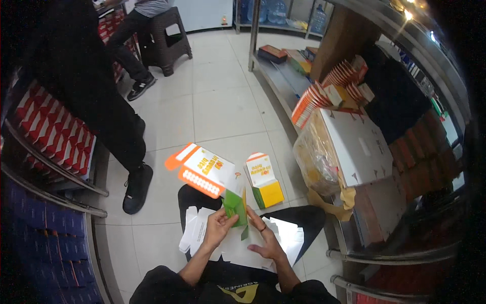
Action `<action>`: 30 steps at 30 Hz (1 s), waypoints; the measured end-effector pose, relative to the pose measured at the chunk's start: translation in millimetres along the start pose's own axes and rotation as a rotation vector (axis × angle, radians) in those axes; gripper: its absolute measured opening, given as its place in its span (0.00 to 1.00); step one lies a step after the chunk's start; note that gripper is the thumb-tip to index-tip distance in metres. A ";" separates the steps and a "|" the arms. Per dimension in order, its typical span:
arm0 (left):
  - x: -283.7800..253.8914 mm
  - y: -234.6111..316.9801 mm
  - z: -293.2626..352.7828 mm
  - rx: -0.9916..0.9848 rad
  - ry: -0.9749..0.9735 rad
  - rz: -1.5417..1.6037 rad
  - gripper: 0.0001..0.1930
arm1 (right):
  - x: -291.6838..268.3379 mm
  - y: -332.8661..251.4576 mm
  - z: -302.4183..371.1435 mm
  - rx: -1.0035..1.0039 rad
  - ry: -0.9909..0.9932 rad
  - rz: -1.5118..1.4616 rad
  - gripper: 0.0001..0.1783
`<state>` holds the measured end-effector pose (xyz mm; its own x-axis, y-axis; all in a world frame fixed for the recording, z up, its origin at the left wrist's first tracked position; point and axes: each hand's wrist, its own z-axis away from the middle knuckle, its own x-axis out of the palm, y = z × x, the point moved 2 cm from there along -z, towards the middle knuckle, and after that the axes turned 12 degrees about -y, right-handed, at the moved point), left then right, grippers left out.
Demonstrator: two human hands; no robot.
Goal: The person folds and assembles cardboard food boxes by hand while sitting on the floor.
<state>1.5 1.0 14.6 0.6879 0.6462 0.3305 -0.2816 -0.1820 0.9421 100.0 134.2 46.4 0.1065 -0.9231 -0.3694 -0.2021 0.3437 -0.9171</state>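
Observation:
A partly folded carton box [215,169], white with orange flaps and green sides, stands over my lap. My left hand [218,229] is closed on its green panel, the thumb pressed against the near face. Along the carton's right side, my right hand [267,242] has its fingers stretched out against the panel and its thumb held apart. Under both hands, flat white carton blanks [283,235] lie across my legs. On the floor just ahead, a second box [267,185] has a yellow and green body with its white lid up.
A person in dark trousers [109,101] stands close on the left, beside racks of red-and-white boxes [53,134] and dark blue boxes [55,243]. On the right, a metal shelf [276,76] bears stacked cartons; a plastic-wrapped bundle [319,157] is near. A brown stool [169,43] stands farther back.

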 end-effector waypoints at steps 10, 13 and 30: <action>20.9 4.4 -5.3 0.005 -0.035 -0.456 0.15 | 17.5 52.4 10.3 0.302 0.305 -0.356 0.16; 16.4 4.3 3.3 0.112 0.021 -0.459 0.15 | 27.0 53.1 10.4 0.247 0.393 -0.496 0.16; 17.4 16.9 19.7 0.203 -0.159 -0.309 0.19 | -23.5 163.1 49.3 0.198 0.310 -0.482 0.24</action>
<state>21.8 -5.4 37.4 0.8189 0.5736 0.0191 0.0819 -0.1497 0.9853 112.5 220.5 -101.9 -0.1539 -0.9797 0.1287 -0.0139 -0.1281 -0.9917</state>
